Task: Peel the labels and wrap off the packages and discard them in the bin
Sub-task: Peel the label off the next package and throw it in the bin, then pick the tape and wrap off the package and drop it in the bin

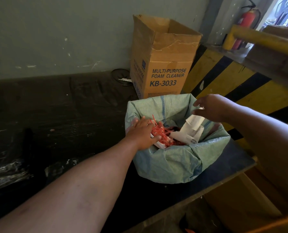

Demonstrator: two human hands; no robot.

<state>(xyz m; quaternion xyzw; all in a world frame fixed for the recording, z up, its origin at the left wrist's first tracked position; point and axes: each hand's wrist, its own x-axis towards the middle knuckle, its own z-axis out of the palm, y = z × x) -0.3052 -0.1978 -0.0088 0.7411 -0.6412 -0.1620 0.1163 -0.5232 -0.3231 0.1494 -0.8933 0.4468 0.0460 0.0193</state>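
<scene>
Two bare forearms in shot, no sleeves showing anywhere up to the frame edge. Left hand (pixel 142 132) carries no glove, ring or watch; right hand (pixel 210 109) equally unadorned, wrist bare, nothing strapped on.

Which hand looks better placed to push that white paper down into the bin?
Probably the right hand: it hovers open just above the white labels sticking out of the bin. The left hand rests on the red strips.

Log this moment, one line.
stage: discarding | left hand: pressing red strips into bin | right hand: open above white labels
</scene>
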